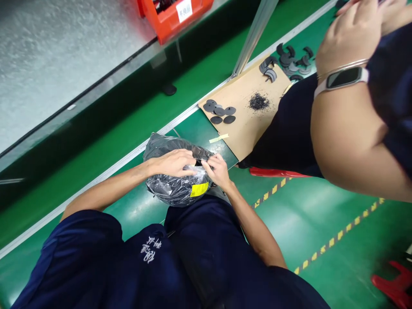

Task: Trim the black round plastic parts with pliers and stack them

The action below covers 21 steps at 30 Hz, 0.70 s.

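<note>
A clear plastic bag (170,189) filled with dark parts rests at the edge of the green surface, against my lap. A yellow label (199,189) is on its near side. My left hand (175,163) lies on top of the bag, its fingers bent at the bag's opening. From the right, my right hand (217,169) pinches the plastic by the opening, thumb against fingers. The two hands are close together with a small gap between them. A dark gap shows in the plastic there.
Brown cardboard (241,124) bears dark discs (219,111), black crumbs (259,101) and curved pieces (271,75). A co-worker's arm (347,124) reaches in at the right. A red bin (174,21) stands on the metal shelf (64,56). A metal post (254,38) rises behind the cardboard.
</note>
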Each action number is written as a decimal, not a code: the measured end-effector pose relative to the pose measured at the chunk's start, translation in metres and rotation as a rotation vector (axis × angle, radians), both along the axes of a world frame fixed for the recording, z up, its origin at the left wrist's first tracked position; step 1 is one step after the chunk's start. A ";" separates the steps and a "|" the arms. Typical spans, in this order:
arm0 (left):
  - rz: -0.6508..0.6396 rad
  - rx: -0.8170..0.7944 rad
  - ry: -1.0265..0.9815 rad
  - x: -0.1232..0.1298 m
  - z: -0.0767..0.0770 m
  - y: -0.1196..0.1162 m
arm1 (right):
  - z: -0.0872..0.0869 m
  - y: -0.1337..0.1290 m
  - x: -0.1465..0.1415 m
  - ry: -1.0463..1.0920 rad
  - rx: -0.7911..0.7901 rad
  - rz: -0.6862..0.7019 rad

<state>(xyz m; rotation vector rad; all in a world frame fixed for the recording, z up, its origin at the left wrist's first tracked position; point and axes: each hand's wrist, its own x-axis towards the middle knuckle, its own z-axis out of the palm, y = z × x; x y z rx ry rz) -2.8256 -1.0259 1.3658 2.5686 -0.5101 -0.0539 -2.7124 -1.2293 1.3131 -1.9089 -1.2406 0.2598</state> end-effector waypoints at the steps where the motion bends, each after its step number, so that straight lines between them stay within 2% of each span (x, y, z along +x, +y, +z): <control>1: -0.002 0.018 -0.040 -0.004 0.000 -0.001 | 0.000 -0.002 0.000 -0.019 -0.009 0.016; 7: -0.019 0.052 -0.163 -0.030 0.007 0.006 | -0.004 -0.015 -0.001 -0.286 -0.063 0.156; 13: -0.021 0.041 -0.121 -0.053 0.012 0.011 | -0.007 -0.025 0.011 -0.376 -0.094 0.287; 18: 0.007 0.072 -0.196 -0.061 0.010 0.008 | -0.016 -0.028 0.020 -0.557 -0.118 0.285; 21: 0.003 0.185 -0.317 -0.066 0.009 0.001 | -0.027 -0.026 0.023 -0.642 -0.088 0.268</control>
